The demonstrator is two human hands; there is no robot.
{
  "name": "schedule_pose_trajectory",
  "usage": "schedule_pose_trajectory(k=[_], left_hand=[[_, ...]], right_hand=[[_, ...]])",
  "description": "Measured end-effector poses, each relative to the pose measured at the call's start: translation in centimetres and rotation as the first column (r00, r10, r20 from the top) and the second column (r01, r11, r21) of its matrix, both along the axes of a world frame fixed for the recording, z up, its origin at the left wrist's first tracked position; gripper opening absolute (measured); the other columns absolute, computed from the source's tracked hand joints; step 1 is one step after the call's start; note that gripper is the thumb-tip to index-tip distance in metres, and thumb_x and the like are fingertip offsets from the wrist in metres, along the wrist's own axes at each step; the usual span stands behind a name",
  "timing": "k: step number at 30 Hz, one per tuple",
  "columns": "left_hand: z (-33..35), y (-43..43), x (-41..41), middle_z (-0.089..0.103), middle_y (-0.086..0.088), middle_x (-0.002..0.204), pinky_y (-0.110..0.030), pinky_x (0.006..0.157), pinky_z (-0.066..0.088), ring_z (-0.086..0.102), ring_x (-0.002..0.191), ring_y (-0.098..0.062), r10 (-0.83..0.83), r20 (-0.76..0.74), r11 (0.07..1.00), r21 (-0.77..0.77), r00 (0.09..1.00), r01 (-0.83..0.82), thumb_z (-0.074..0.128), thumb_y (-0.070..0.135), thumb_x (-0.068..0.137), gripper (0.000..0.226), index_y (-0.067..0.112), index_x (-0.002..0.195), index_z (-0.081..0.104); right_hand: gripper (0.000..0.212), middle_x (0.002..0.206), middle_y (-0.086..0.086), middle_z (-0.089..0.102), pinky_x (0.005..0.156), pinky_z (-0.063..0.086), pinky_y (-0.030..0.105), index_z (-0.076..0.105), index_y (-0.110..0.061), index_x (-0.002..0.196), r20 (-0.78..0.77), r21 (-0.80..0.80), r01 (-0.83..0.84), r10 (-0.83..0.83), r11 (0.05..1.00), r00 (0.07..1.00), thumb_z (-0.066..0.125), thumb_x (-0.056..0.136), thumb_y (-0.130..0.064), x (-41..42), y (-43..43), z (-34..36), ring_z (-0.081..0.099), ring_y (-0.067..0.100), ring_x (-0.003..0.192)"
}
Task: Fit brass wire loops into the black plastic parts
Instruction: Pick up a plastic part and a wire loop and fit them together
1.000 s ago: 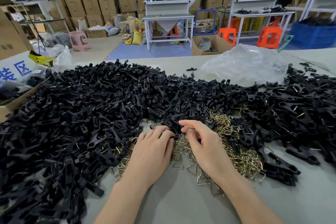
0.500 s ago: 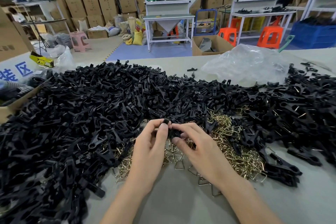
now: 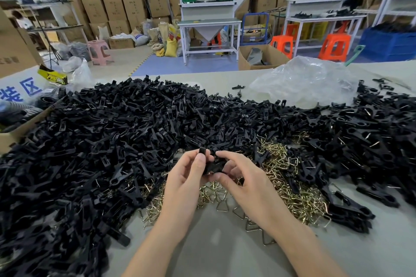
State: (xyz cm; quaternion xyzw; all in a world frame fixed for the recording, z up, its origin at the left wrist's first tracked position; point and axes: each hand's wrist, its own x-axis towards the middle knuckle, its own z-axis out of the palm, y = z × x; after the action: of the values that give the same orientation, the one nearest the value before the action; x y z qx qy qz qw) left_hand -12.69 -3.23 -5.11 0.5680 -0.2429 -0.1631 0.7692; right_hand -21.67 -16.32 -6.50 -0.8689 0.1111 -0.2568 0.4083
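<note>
Black plastic part [image 3: 212, 166] is held up between both hands over the middle of the table [image 3: 213, 252], just above the heap of brass wire loops [image 3: 295, 198]. Left hand [image 3: 185, 183] pinches its left end, thumb and fingertips curled on it. Right hand [image 3: 244, 179] pinches the right side, index finger over the top, thumb below. Can't tell if a loop sits in the held part, since the fingers cover it. The loop heap lies mid-table toward the near edge, with a few single loops loose on bare table beside the right forearm. Pile of black parts [image 3: 108, 146] runs from the left edge along the far side to the right edge, wrapping round the loops. Some parts on the right show metal wire. Crumpled clear plastic bag [image 3: 304, 83] lies near the far right, touching the pile. Cardboard box [image 3: 20, 132] sits at the left edge.
</note>
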Motion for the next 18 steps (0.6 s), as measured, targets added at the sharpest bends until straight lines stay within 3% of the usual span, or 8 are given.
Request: schedule_pose_trajectory(k=[4, 9, 13, 16, 18], left_hand=[[0.0, 0.0, 0.0, 0.072, 0.004, 0.096, -0.026, 0.071, 0.055, 0.065, 0.080, -0.011, 0.071, 0.059, 0.993, 0.088, 0.996, -0.076, 0.054, 0.024, 0.102, 0.021, 0.031, 0.098, 0.073], [-0.3, 0.0, -0.1, 0.072, 0.004, 0.088, -0.019, 0.061, 0.052, 0.061, 0.067, -0.009, 0.122, 0.190, 0.964, 0.211, 0.974, -0.162, 0.057, 0.030, 0.100, 0.016, 0.039, 0.098, 0.069], [-0.5, 0.1, 0.3, 0.071, 0.014, 0.089, -0.022, 0.068, 0.052, 0.063, 0.075, -0.005, 0.223, 0.267, 0.928, 0.236, 0.938, -0.288, 0.055, 0.036, 0.100, 0.012, 0.039, 0.102, 0.066], [-0.8, 0.7, 1.3, 0.070, 0.022, 0.097, -0.014, 0.077, 0.046, 0.062, 0.088, -0.002, 0.330, 0.371, 0.855, 0.274, 0.868, -0.441, 0.053, 0.041, 0.101, 0.010, 0.042, 0.104, 0.062], [-0.8, 1.2, 1.6, 0.068, 0.019, 0.105, -0.027, 0.086, 0.048, 0.061, 0.096, -0.008, 0.345, 0.515, 0.784, 0.302, 0.785, -0.543, 0.049, 0.046, 0.101, 0.018, 0.039, 0.113, 0.061]], right_hand=[[0.053, 0.109, -0.025, 0.053, 0.086, 0.041, 0.006, 0.039, -0.055, 0.142, -0.035, -0.039, 0.002, -0.003, 0.999, 0.999, 0.064, 0.096, -0.043, 0.0, 0.1, -0.1, 0.056, -0.002, 0.104], [0.049, 0.106, -0.022, 0.052, 0.083, 0.045, 0.014, 0.045, -0.038, 0.148, -0.081, -0.142, -0.009, -0.002, 0.990, 0.997, 0.057, 0.100, -0.043, -0.1, 0.4, 0.3, 0.055, -0.007, 0.096], [0.040, 0.104, -0.019, 0.053, 0.084, 0.044, 0.014, 0.060, -0.026, 0.139, -0.069, -0.178, -0.004, -0.009, 0.984, 0.998, 0.049, 0.103, -0.041, -0.1, 0.5, 0.6, 0.057, -0.001, 0.095], [0.032, 0.105, -0.022, 0.060, 0.084, 0.042, 0.009, 0.065, -0.030, 0.130, -0.030, -0.020, 0.034, -0.035, 0.999, 0.999, 0.051, 0.103, -0.039, -0.3, 0.4, 0.7, 0.059, -0.004, 0.097], [0.022, 0.109, -0.024, 0.067, 0.089, 0.046, 0.010, 0.066, -0.040, 0.121, -0.001, 0.165, 0.039, -0.039, 0.985, 0.999, 0.056, 0.102, -0.035, -0.3, 0.2, 0.9, 0.063, -0.005, 0.102]])
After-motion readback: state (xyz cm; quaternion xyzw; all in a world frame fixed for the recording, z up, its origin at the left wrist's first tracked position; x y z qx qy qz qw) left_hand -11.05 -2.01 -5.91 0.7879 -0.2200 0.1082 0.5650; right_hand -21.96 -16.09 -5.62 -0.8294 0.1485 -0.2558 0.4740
